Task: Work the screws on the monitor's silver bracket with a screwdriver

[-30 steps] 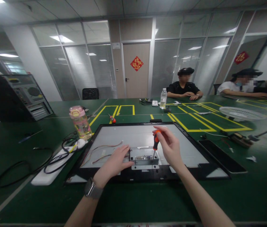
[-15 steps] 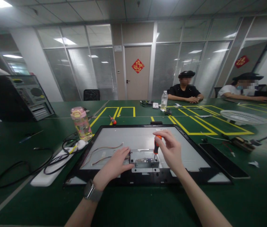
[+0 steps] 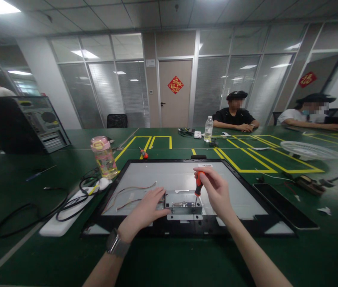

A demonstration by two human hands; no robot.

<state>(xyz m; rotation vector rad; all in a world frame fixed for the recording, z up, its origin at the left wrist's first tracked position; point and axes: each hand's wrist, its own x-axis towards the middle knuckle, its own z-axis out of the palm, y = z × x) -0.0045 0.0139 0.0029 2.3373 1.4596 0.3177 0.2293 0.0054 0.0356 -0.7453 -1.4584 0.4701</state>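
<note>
A black-framed display panel (image 3: 228,187) lies flat on the green table, its pale back facing up. On its near middle part sits a silver metal box (image 3: 171,195) with a circuit part inside. My left hand (image 3: 146,207) steadies the box at its left end, thumb by the front corner and fingers by the back. My right hand (image 3: 217,191) pinches the orange cap of an orange-and-black screwdriver (image 3: 198,189). The screwdriver stands nearly upright, its shaft reaching into the box's right end; the tip is hidden. Thin wires (image 3: 127,187) lie left of the box.
Left of the panel are a white power strip (image 3: 57,221) with black cables and a pink-lidded bottle (image 3: 105,159). A black phone-like slab (image 3: 285,205) lies to the right. A red screwdriver (image 3: 144,154) lies beyond the panel. Two people sit across the table.
The view has shifted very slightly. Both hands keep their places at the metal box, and the screwdriver tilts a little differently in my right fingers.
</note>
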